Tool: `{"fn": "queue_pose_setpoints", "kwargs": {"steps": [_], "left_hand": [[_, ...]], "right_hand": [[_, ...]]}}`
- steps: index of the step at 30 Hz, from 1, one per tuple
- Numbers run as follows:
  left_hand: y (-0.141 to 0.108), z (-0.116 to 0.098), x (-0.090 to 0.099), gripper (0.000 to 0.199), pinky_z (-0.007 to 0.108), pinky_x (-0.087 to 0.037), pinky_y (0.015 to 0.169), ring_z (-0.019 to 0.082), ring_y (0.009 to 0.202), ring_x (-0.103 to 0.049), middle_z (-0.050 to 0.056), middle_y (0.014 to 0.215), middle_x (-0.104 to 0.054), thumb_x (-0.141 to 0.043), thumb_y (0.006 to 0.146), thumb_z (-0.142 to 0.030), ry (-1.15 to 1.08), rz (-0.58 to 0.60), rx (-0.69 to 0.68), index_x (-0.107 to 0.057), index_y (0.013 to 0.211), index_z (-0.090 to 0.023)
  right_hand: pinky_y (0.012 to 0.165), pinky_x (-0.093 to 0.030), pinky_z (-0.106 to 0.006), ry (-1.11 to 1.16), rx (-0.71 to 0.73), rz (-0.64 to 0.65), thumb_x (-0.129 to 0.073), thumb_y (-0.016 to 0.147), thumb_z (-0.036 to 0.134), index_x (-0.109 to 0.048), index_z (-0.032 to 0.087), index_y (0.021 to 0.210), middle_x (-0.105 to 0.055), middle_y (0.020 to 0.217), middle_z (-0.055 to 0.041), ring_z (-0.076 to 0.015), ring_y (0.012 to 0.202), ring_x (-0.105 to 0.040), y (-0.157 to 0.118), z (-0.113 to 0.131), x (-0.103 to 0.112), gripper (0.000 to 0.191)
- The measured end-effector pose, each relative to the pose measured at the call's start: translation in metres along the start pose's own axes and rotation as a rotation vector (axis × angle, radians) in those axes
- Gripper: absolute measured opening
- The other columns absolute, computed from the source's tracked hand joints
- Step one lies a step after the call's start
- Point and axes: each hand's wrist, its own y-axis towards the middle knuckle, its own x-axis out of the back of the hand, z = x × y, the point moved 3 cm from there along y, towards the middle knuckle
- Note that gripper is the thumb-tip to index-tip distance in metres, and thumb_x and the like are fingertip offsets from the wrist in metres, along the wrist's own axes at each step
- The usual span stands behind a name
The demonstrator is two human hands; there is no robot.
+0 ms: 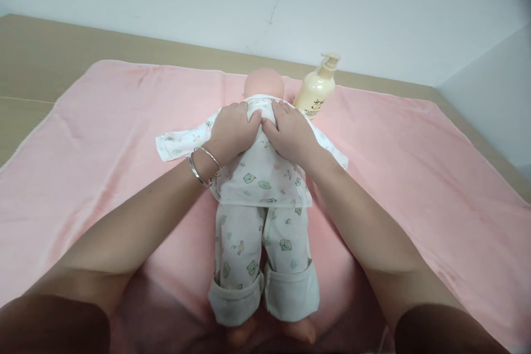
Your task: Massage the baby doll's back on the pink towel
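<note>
A baby doll point(264, 188) in white printed pyjamas lies face down, its head pointing away from me and its feet near the bottom edge. My left hand point(234, 128) rests flat on the left side of its upper back, fingers stretched toward the shoulder. On the right side of the upper back lies my right hand point(293, 131), also flat, with the fingers extended. The two thumbs almost meet over the middle of the back. Two silver bangles point(201, 167) circle my left wrist. Neither hand grasps anything.
Under the doll spreads a pink blanket point(103, 177) with some creases, on a wooden surface point(41, 47). A cream pump bottle point(316, 88) stands tilted beside the doll's head on the right. Behind is a white wall point(186, 5) with a crack.
</note>
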Motion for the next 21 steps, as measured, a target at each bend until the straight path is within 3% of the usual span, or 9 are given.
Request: {"fn": "queue_pose_setpoints", "kwargs": {"steps": [5, 10, 17, 21], "left_hand": [[0.001, 0.000, 0.000, 0.035, 0.041, -0.050, 0.091, 0.025, 0.089, -0.061, 0.014, 0.097, -0.070, -0.034, 0.098, -0.037, 0.008, -0.004, -0.006, -0.062, 0.092, -0.016], [-0.005, -0.005, 0.001, 0.038, 0.043, -0.050, 0.095, 0.029, 0.100, -0.063, 0.017, 0.106, -0.069, -0.030, 0.101, -0.032, 0.112, 0.005, -0.030, -0.063, 0.099, -0.013], [-0.019, -0.012, -0.004, 0.033, 0.046, -0.049, 0.095, 0.031, 0.105, -0.063, 0.018, 0.100, -0.067, -0.028, 0.099, -0.018, 0.250, -0.087, -0.205, -0.060, 0.089, -0.014], [-0.009, -0.003, -0.002, 0.027, 0.044, -0.050, 0.091, 0.029, 0.095, -0.065, 0.016, 0.097, -0.069, -0.035, 0.096, -0.023, 0.141, -0.070, -0.125, -0.060, 0.087, -0.016]], "right_hand": [[0.125, -0.032, -0.057, 0.016, 0.010, -0.022, -0.031, 0.105, 0.036, -0.055, 0.007, 0.134, -0.054, 0.151, -0.0225, -0.0356, 0.145, -0.047, 0.000, 0.000, -0.001, 0.048], [0.124, -0.035, -0.052, 0.024, 0.025, -0.001, -0.031, 0.104, 0.038, -0.052, 0.007, 0.140, -0.052, 0.153, -0.0229, -0.0345, 0.145, -0.047, 0.003, -0.005, 0.000, 0.052], [0.125, -0.035, -0.052, 0.055, 0.031, 0.010, -0.033, 0.104, 0.039, -0.049, 0.006, 0.145, -0.049, 0.156, -0.0220, -0.0341, 0.148, -0.045, 0.005, -0.010, 0.003, 0.055], [0.124, -0.035, -0.057, 0.004, 0.006, -0.016, -0.029, 0.106, 0.037, -0.052, 0.006, 0.142, -0.051, 0.155, -0.0227, -0.0370, 0.147, -0.046, -0.002, 0.000, 0.003, 0.053]]}}
